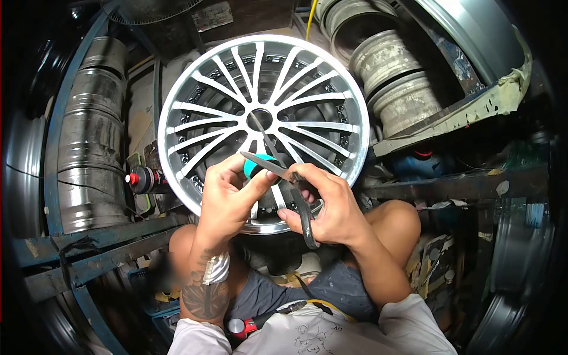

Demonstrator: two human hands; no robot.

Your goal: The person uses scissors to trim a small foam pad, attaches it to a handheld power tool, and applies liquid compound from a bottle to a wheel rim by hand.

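My left hand [228,192] pinches a curled teal strip [252,168] between thumb and fingers; its material does not show clearly. A pair of scissors [303,214] with black handles is in my right hand [332,204]. Its blades are spread apart, and one lies across the strip, close to my left thumb. Both hands are over the lower part of a silver multi-spoke wheel [257,74], which faces up in front of my knees. The hands and scissors hide some of its lower spokes.
Bare metal rims [89,142] are stacked at left, and worn rims [408,103] lie at upper right. A red-and-black power tool [142,179] sits left of the wheel. Another red-capped tool [239,327] rests by my lap. A blue metal frame [94,269] runs along the left.
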